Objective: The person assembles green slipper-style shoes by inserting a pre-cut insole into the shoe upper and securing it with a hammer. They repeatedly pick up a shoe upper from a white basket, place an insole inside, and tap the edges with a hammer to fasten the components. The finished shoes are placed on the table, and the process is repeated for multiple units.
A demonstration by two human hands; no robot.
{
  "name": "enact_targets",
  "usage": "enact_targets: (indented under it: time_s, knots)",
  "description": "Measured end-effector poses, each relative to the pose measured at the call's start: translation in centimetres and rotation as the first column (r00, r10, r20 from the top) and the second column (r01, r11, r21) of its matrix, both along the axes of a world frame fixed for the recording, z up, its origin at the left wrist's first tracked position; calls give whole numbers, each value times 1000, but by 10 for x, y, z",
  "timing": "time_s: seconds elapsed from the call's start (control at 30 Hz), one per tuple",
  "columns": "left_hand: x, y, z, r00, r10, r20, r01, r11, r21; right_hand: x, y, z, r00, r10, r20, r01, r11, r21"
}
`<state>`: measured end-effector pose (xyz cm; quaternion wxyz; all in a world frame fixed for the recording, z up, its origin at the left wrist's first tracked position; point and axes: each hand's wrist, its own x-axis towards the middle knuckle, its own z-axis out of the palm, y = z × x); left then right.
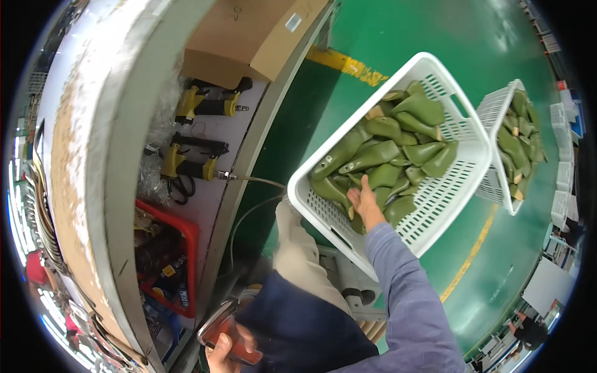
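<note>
A white plastic basket (463, 180) full of green shoe lasts (376, 155) stands before me to the right. Inside it is my right hand (367, 202), over the near side of the pile, its thumb apart from its fingers. The hand touches or nearly touches the lasts beneath it; nothing is plainly gripped. Low in the view, beside the shelf, my left hand (227, 351) is closed on a glossy reddish-brown piece (244, 355) with a dark, shiny curved edge. Its exact kind is not clear, and the lower frame edge cuts the hand off.
On the shelf at left lie two yellow-and-black air staplers (202, 165), a red crate (194, 248) with packages and a cardboard box (242, 37). An air hose (261, 181) hangs off its edge. A second basket (491, 130) of lasts stands beyond, on the green floor (485, 43).
</note>
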<state>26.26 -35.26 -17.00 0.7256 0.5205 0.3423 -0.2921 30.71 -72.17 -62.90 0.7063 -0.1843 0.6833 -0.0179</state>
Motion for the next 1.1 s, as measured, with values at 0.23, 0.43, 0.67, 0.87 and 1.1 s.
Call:
enact_targets:
  time_s: [0.23, 0.43, 0.67, 0.87, 1.1]
  knots:
    - [67, -52, -27, 979, -154, 131, 99, 929, 356, -26, 30, -9, 886, -298, 356, 316, 949, 7]
    - [88, -85, -40, 923, -326, 204, 257, 917, 305, -130, -13, 126, 830, 419, 368, -413, 905, -100]
    - [48, -46, -38, 775, -587, 233, 386, 733, 561, -92, -116, 74, 635, 706, -314, -763, 511, -395]
    - [24, -30, -39, 977, -154, 145, 55, 845, 531, -38, -117, -60, 548, 312, -776, -836, 174, -520]
    - [8, -29, -49, 992, 21, 121, -77, 870, 486, 34, 26, -14, 957, 175, -230, -241, 922, -303]
